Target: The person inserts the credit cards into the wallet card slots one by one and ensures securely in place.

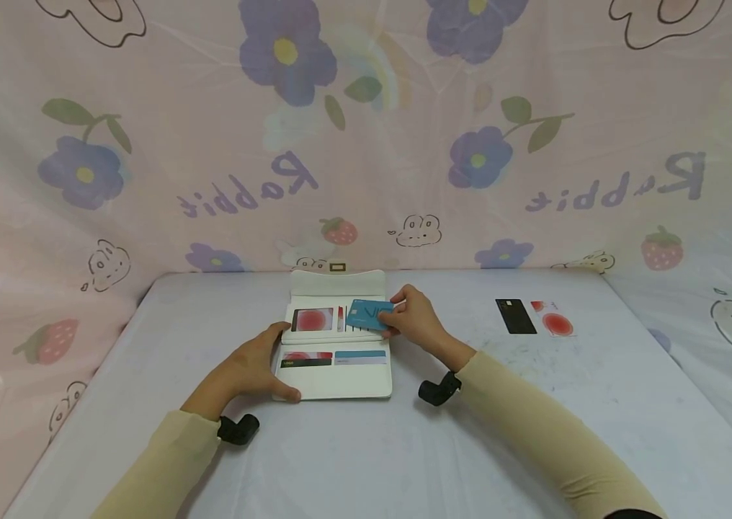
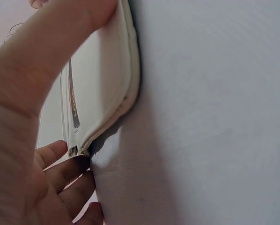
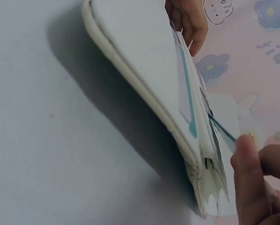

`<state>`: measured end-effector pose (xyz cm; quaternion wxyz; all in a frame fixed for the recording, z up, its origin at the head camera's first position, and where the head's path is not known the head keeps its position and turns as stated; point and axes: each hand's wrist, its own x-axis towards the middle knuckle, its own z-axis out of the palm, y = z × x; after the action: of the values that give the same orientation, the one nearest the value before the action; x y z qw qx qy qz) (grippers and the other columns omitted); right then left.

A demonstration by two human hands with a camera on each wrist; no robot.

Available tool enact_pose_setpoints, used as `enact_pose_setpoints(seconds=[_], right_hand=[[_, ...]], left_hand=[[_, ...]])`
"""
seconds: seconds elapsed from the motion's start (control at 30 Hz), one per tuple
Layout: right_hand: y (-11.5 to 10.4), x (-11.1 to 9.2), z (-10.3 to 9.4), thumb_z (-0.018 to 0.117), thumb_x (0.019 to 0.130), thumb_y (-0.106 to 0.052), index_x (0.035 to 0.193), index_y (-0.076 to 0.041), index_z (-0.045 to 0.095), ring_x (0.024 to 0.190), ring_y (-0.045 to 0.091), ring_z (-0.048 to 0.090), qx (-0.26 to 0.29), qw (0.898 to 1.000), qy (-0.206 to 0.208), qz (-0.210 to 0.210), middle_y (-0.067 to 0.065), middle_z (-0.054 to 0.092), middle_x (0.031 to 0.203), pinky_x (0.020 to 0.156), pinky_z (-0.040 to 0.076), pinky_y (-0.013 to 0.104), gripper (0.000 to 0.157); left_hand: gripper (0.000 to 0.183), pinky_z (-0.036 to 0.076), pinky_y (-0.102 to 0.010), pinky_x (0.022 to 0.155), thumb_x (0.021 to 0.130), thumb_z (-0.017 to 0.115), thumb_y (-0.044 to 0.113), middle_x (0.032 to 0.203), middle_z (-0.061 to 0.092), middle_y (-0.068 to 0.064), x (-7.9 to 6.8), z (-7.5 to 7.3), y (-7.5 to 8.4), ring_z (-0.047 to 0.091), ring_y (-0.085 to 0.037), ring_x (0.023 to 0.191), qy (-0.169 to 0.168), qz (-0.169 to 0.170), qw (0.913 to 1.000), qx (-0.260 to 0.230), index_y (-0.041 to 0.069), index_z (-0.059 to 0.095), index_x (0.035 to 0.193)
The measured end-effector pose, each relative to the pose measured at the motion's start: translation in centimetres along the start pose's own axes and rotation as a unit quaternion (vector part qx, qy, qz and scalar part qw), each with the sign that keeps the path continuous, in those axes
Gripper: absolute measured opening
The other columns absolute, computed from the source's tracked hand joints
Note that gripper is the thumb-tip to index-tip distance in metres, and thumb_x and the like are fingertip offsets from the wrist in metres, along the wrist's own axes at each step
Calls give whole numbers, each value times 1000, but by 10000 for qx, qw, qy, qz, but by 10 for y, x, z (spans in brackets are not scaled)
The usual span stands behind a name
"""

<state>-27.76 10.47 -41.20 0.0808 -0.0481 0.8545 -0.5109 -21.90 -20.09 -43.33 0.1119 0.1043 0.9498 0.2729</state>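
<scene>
The right hand's point(image 1: 419, 317) thumb and fingers pinch a blue card point(image 1: 367, 314) over the 2 o'clock part of an open white wallet point(image 1: 340, 386); the right-wrist view shows the card's edge at the slots, its depth impossible to tell. At 8 o'clock, the left hand point(image 1: 248, 365) braces the wallet, fingers apart along the side, thumb resting at the near corner. Inside sit a red-patterned card point(image 1: 313, 319) at 10 o'clock, a red-and-black one point(image 1: 306, 359) at 8 and a blue-and-pale one point(image 1: 361, 357) at 4. Well apart at 3 o'clock, a black card point(image 1: 516, 317) and a white card with a red disc point(image 1: 555, 321) lie side by side on the white-covered table point(image 1: 340, 468).
</scene>
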Motion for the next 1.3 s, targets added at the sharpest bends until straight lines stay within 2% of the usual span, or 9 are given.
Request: enact_pose_setpoints(seconds=[0.27,0.4,0.7,0.87,1.13,1.3], right_hand=[[1,1,3,68,89,-11,114,-1,44,59,15,70,40,9997,242,-81,12,70,74,62,56,24,37],[1,1,4,68,89,-11,114,-1,44,59,15,70,99,9997,233,-23,12,69,74,64,56,24,37],[2,0,4,69,89,-12,116,1,43,58,14,69,256,9993,23,265,13,70,76,65,53,21,39],[4,1,3,69,89,-11,116,1,43,59,14,70,295,9991,-80,291,14,70,78,65,53,21,40],[7,3,-1,68,89,-8,114,4,43,56,12,68,266,9987,-431,91,15,71,76,58,47,21,38],[8,4,-1,68,88,-8,114,5,43,55,12,68,231,9974,-678,-69,16,71,75,58,47,21,38]], left_hand=[[127,38,-54,107,45,92,57,146,44,-10,-1,0,1,46,-28,127,11,51,10000,38,16,28,146],[127,38,-54,107,45,92,56,146,43,-10,-1,-2,2,46,-29,127,7,26,10000,20,16,28,147],[129,37,-56,108,44,92,58,149,41,-11,-1,-1,0,44,-30,130,-11,-34,10000,40,16,26,147],[130,36,-57,108,44,92,58,149,40,-11,-1,-1,0,43,-31,131,-31,-102,9999,30,16,26,148],[130,37,-57,107,43,91,60,149,41,-11,0,1,0,43,-31,130,-25,-78,10000,39,16,26,148],[130,38,-56,107,44,91,60,148,42,-10,0,1,0,44,-30,128,-18,-74,10000,33,17,26,148]])
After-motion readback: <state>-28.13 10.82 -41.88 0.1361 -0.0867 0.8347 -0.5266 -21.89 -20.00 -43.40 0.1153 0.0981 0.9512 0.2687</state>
